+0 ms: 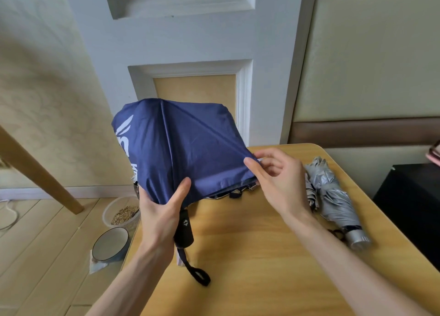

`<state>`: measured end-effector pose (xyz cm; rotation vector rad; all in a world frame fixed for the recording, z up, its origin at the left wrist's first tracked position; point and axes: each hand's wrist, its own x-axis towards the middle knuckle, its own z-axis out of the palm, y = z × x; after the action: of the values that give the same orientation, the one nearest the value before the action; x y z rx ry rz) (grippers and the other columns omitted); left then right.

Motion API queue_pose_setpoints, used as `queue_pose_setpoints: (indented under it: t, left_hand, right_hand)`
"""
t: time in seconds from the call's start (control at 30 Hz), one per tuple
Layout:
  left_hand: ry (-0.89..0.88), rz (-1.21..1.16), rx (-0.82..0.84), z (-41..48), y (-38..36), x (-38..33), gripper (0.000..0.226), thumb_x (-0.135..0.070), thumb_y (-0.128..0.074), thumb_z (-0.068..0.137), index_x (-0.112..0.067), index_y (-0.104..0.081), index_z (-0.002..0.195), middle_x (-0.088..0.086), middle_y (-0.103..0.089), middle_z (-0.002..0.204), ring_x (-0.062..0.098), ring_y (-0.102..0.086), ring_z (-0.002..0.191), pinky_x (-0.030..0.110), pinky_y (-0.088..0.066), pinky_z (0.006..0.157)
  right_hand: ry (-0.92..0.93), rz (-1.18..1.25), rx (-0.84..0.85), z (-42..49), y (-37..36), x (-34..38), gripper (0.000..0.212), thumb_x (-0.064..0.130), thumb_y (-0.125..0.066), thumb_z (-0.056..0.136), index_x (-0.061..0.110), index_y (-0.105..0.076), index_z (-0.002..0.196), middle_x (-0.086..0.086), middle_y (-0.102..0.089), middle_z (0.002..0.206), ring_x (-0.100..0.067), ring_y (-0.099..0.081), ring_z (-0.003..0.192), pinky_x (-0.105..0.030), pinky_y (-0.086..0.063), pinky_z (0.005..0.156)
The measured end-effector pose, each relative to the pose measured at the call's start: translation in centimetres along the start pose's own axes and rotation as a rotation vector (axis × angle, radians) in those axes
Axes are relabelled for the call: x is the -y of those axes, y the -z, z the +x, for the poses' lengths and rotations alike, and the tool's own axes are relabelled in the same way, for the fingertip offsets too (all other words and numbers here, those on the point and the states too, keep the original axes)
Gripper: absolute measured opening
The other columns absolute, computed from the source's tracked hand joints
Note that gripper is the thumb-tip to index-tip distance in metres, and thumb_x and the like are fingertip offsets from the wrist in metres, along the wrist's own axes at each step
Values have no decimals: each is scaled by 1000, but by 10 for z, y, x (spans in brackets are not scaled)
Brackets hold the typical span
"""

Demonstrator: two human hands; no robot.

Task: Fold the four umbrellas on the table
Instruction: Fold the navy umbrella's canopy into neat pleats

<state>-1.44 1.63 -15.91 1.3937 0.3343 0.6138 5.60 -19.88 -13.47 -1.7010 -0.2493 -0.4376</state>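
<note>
- Head view: navy umbrella [176, 144], half collapsed, held above the near-left part of the tabletop [262, 268]. Its long axis runs from the black handle [184, 232], nearest the person, up and away to the crown by the wall.
- Left hand [164, 211]: wraps the gathered fabric just above the handle, thumb laid across the front. It appears to bear the weight.
- Right hand [276, 172]: thumb and fingers pinch the canopy hem at its right corner, apparently at a rib tip. This hand is nearer the loose panels, which spread to its left.
- Judgement: the coming move is to draw each panel flat and lay it round the shaft, so the pleats must follow the shaft's axis.
- Materials: the canopy is thin, smooth cloth with white print, taut along the ribs and slack between. The handle is matt, hard and rounded, and the wrist strap [197, 273] hangs as a flat loop.
- Silver umbrella [333, 196]: lies on the tabletop's right side, well apart, crinkled, metallic and roughly bundled.
</note>
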Motion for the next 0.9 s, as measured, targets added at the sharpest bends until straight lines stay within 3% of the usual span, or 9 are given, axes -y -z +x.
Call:
queue_pose_setpoints:
  t: [0.1,0.2,0.27,0.33,0.4,0.53,0.67,0.73,0.9]
  left_hand:
    - [17,6,24,3,5,1,91,-42,-98,69,-29,-50,146,-8,-68,134,16,-68,122,48,-52,111]
    - [59,11,84,4,8,0,81,-29,-94,72,-26,-54,143,-7,-72,128,13,-71,115,46,-54,108]
    - [71,65,142,4,8,-3,79,-29,-94,69,-26,-57,139,-8,-74,123,12,-73,110,45,-56,105]
    - [65,131,207,5,10,-5,80,-29,-95,65,-28,-59,136,-10,-76,120,11,-74,108,43,-58,100]
    - [56,186,267,6,13,-6,81,-27,-96,63,-29,-60,135,-13,-76,119,9,-74,108,39,-58,97]
    - [11,243,306,3,13,-5,80,-19,-96,67,-30,-60,137,-18,-75,119,2,-72,108,30,-56,94]
    - [-3,235,274,5,14,-4,80,-20,-95,67,-27,-60,139,-12,-73,125,5,-71,111,34,-56,97]
    - [10,223,264,8,16,-5,80,-24,-95,65,-27,-60,137,-10,-74,123,8,-72,110,37,-57,97]
    - [16,288,345,21,27,-12,86,-30,-100,60,-28,-61,136,-11,-75,121,11,-73,110,38,-57,96]
  right_hand:
    - [-251,212,166,3,4,6,31,17,-84,89,25,-74,118,-4,-81,95,-15,-78,91,-23,-56,86]
    - [-446,465,355,8,10,9,46,7,-79,91,15,-69,134,-8,-78,119,-22,-75,113,-35,-52,105]
    - [-518,491,437,10,14,12,38,26,-76,96,14,-72,131,-4,-77,124,-21,-72,119,-40,-51,108]
    - [-575,439,378,12,16,14,41,46,-72,96,17,-77,124,1,-79,120,-19,-73,116,-41,-52,107]
    - [-573,418,255,16,19,12,38,48,-72,95,19,-78,119,3,-80,114,-19,-73,114,-39,-53,106]
    - [-530,468,62,23,30,3,21,25,-75,97,13,-78,114,-4,-81,112,-26,-73,115,-37,-54,100]
    - [-445,461,0,31,45,1,18,17,-71,99,13,-76,116,1,-78,89,-15,-69,82,-27,-57,79]
    - [-347,403,40,35,55,0,20,15,-66,103,16,-73,122,1,-72,84,-14,-65,76,-25,-55,74]
    - [-172,152,271,33,51,3,26,25,-56,110,34,-70,131,8,-76,120,-6,-72,110,-25,-58,87]
